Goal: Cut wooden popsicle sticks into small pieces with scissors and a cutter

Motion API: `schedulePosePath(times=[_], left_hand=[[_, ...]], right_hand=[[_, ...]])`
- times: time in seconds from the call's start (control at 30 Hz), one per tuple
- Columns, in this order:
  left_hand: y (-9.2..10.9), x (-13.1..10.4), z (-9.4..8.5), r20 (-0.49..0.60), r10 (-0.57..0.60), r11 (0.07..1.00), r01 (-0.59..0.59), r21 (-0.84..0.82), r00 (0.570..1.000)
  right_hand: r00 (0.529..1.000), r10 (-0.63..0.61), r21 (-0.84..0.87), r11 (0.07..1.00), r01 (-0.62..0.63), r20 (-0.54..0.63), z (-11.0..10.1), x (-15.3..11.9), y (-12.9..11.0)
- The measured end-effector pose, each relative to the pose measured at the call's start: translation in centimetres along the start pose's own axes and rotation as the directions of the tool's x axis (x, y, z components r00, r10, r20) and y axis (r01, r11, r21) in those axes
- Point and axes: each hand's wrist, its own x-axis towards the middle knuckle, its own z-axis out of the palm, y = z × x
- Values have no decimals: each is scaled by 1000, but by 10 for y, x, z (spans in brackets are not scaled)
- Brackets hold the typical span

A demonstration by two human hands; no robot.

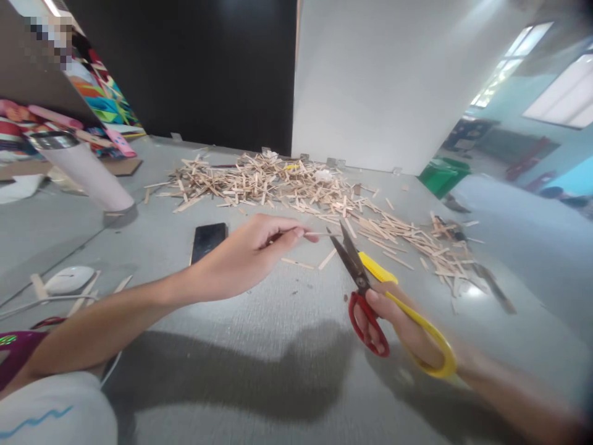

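Observation:
My left hand (pixel 252 256) pinches one end of a thin wooden stick (pixel 323 234), which points right. The stick's free end lies at the tips of the scissors (pixel 360 279), whose blades are slightly parted. My right hand (pixel 401 321) is wrapped round the scissors, which have one red and one yellow handle loop. A yellow object (pixel 377 267), perhaps a cutter, shows beside the blades, by my right hand; whether it is held I cannot tell. Loose wooden sticks (pixel 264 182) are heaped beyond my hands and trail off to the right.
A black phone (pixel 208 242) lies behind my left wrist. At the left are a pale tumbler (pixel 88 173), a white mouse (pixel 69 280) and a cable. Black and white panels (pixel 361 80) rise behind the grey table (pixel 241 352). A green bin (pixel 443 177) is at the right.

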Motion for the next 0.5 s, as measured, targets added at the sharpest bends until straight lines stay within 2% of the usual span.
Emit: schedulePosePath(times=[0.17,0.3,0.5], left_hand=[[6,-10,5,18,19,987,-16,-160,1000],[8,-17,11,85,25,951,3,-310,996],[10,-23,16,132,53,956,-12,-294,990]], right_hand=[[1000,17,16,1000,-17,7,4,-9,-2],[999,43,22,999,-43,-5,8,-18,-4],[999,28,53,998,-30,37,12,-37,2]])
